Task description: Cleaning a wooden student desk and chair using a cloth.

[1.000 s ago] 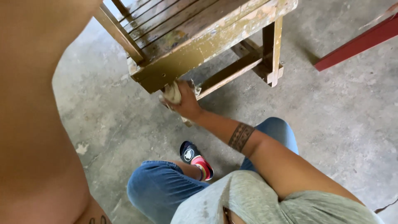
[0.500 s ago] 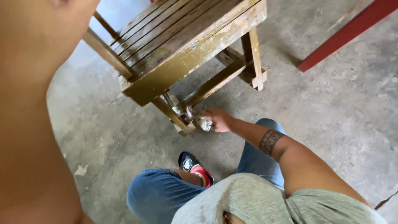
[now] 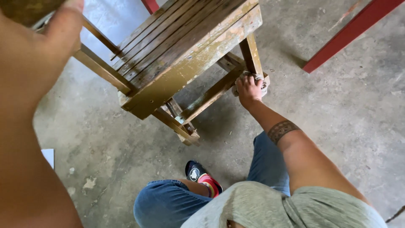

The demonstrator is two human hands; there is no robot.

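From the head camera, our right hand (image 3: 249,88) has slid from the near leg over to the far leg (image 3: 252,54) of the worn wooden chair (image 3: 185,50), fingers closed on a wad of sandpaper (image 3: 260,80) pressed there. Our left hand (image 3: 40,55) now grips the chair's upper frame.

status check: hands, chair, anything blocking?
Right hand presses a pale rag against the wooden chair leg, low down. Left hand grips the chair's upper frame. Nothing blocking; red beam lies apart.
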